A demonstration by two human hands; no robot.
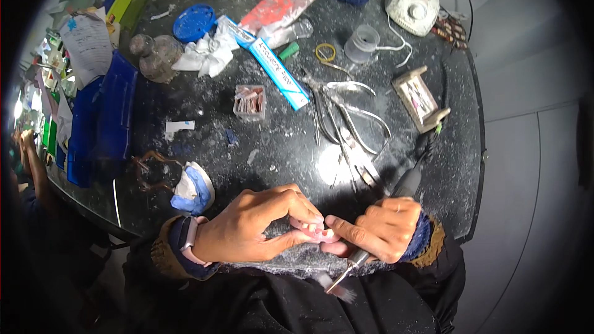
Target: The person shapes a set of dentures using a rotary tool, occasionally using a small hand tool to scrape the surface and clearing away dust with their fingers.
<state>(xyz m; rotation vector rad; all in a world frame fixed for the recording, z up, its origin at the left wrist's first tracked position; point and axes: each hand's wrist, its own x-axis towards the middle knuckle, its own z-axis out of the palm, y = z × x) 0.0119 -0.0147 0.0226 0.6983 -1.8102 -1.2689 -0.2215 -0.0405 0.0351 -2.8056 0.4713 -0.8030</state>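
Observation:
Close to the table's near edge, my left hand [247,226] pinches a pink denture with whitish teeth [314,231] between thumb and fingers. My right hand [380,229] is wrapped round a grey rotary handpiece [406,184], its index fingertip reaching to the denture's right side. The handpiece's metal shaft points down toward my lap, away from the denture, and its tip is blurred over the dark cloth. Left of my left hand lies a blue-and-white dental cast [193,190] beside a brownish wire frame [148,176].
Pliers [346,111] and thin tools lie beyond my hands. Further off are a clear box of pinkish pieces [249,102], a long blue-and-white carton [276,74], a bur stand [421,100] and a white control unit [413,5]. Blue bins [102,120] line the left; another person's arm [34,164] shows there.

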